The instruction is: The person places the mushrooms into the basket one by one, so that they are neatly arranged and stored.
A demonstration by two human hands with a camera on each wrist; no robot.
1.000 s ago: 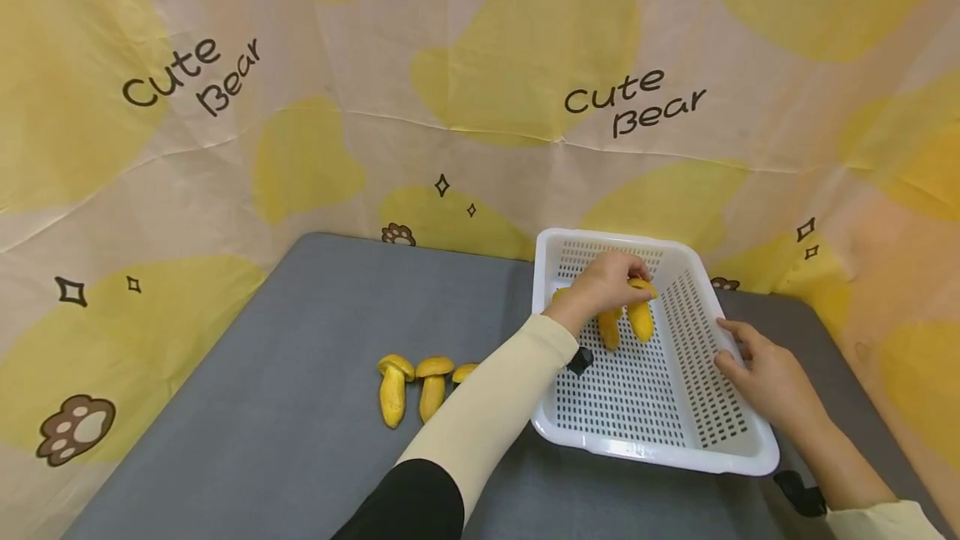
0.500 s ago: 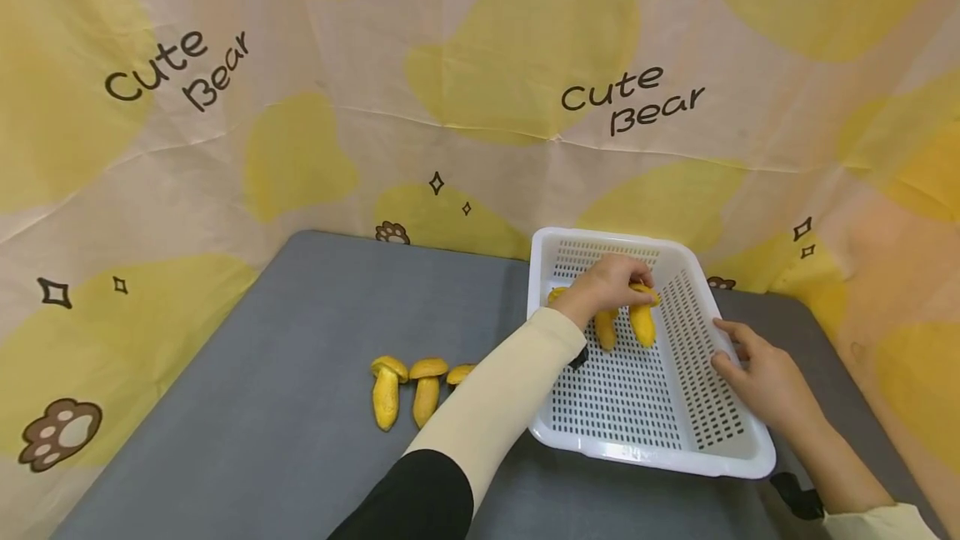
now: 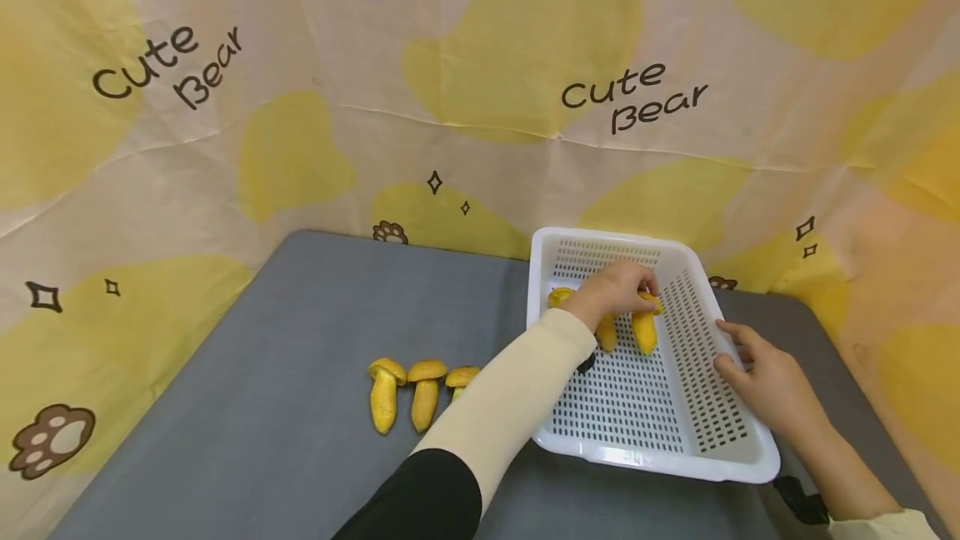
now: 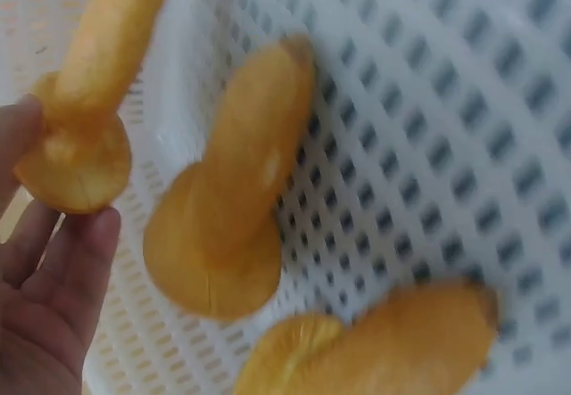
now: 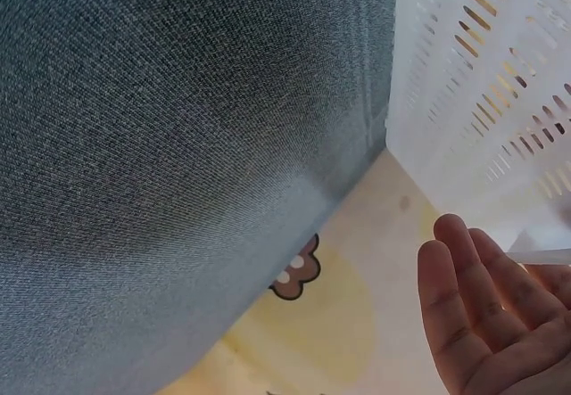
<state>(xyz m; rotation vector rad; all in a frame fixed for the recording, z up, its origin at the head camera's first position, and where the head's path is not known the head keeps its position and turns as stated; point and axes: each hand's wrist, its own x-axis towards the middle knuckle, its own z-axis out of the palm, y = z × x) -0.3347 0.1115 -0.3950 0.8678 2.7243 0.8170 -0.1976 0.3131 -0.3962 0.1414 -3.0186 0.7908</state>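
Observation:
My left hand is inside the white perforated basket and pinches a yellow mushroom by its cap. In the left wrist view, the thumb and fingertips grip the cap of this mushroom, its stem pointing up. Two other mushrooms lie on the basket floor beside it: a middle mushroom and a left mushroom, both partly hidden by the hand and sleeve. My right hand rests at the basket's right rim; its fingers look nearly straight in the right wrist view.
Several more mushrooms, such as the leftmost one, stand in a row on the grey table left of the basket. My left forearm partly covers that row. A patterned cloth hangs behind the table.
My left hand has moved slightly toward me and to the right with its mushroom, uncovering more of the left mushroom. The right hand stays at the rim. The view shifts slightly.

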